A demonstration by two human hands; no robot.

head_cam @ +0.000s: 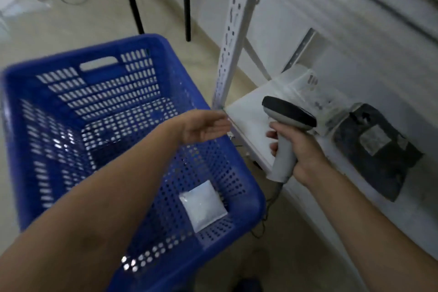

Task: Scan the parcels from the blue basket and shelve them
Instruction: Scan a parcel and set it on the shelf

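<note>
white parcel [203,206] lies flat in blue basket [106,99], at near right corner of its bottom. left hand [203,127] hovers over basket's right rim, fingers straight, holding nothing. right hand [301,149] grips grey scanner [288,121] by handle, over low white shelf [246,114]. dark parcel [376,149] and pale blurred parcel [298,85] lie on shelf.

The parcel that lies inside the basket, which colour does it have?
The parcel is white, against the blue basket; the head view shows it best.

Single head view, wide-angle, looking forward and down, close over blue basket [59,58] and low shelf [246,114].
</note>
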